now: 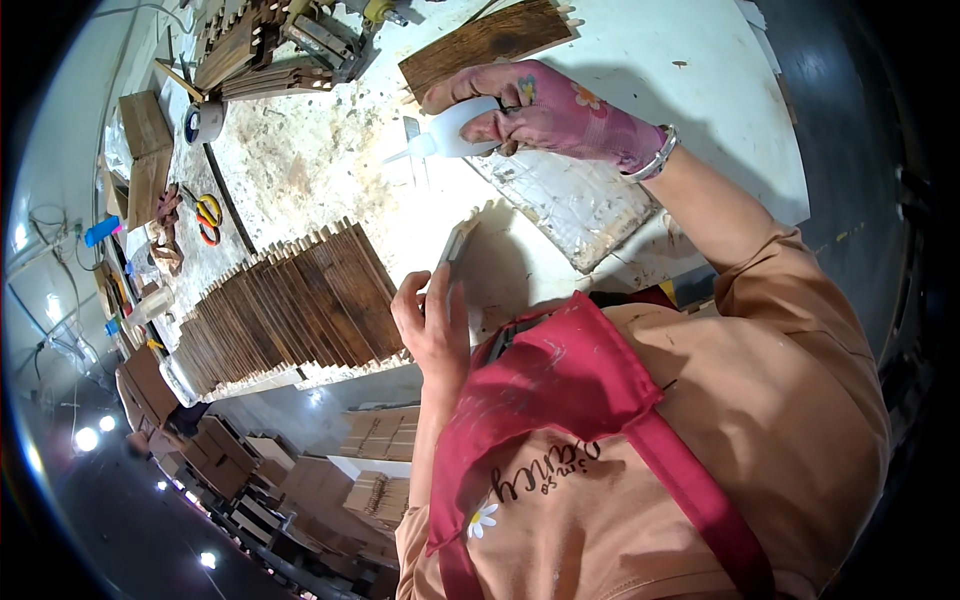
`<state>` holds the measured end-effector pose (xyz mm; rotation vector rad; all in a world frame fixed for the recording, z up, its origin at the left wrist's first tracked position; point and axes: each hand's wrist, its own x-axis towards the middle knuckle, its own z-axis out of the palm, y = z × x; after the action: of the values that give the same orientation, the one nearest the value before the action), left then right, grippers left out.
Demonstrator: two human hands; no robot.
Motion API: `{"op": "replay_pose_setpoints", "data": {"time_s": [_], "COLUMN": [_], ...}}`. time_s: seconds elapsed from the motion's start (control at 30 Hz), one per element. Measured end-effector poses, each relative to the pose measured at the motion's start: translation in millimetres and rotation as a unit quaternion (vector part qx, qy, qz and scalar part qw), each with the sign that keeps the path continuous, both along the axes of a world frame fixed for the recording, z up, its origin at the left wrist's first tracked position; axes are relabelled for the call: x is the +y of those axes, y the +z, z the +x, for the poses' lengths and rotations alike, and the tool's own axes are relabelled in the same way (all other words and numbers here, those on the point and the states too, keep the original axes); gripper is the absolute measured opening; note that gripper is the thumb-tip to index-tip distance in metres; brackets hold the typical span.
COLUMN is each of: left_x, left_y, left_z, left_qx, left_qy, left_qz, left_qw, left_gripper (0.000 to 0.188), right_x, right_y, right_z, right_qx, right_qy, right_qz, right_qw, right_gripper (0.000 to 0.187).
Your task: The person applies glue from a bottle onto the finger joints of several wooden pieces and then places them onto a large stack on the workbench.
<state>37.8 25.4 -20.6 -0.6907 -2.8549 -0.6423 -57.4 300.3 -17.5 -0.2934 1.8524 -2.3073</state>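
Note:
My right hand point(560, 115), in a pink flowered glove, is closed around a white squeeze bottle point(445, 134). The bottle is tipped on its side, its thin nozzle pointing left above the table. My left hand point(436, 322) is bare and grips a narrow wooden board point(461, 240), seen nearly edge-on, with pale pegs at its far end. Left of that hand stands a long row of dark brown boards point(290, 305), packed side by side with pale pegs along their far ends. Beyond the bottle lies one dark board point(485, 48) with pegs at its right end.
The white worktable point(300, 180) is stained. A flat, stained slab point(575, 205) lies near my right forearm. Scissors point(208, 220), a tape roll point(203, 122) and a cardboard box point(147, 155) sit at the left. More boards point(275, 82) are stacked at the far left. Cartons point(380, 435) stand below the table.

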Motion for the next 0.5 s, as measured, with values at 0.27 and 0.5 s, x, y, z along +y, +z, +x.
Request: {"op": "replay_pose_setpoints", "data": {"time_s": [0.27, 0.5], "left_x": [1.5, -5.6], "left_y": [-1.8, -7.4], "left_z": [-2.4, 0.3], "left_qx": [0.011, 0.034], "left_qy": [0.031, -0.006], "left_qz": [0.023, -0.028], "left_qw": [0.999, 0.999], "left_gripper": [0.035, 0.036], "right_x": [0.6, -2.6], "right_y": [-5.1, -2.9], "right_z": [0.0, 0.0], "right_qx": [0.015, 0.006], "right_qy": [-0.002, -0.002], "right_qz": [-0.006, -0.015], "right_qw": [1.0, 1.0], "right_gripper": [0.046, 0.044]}}
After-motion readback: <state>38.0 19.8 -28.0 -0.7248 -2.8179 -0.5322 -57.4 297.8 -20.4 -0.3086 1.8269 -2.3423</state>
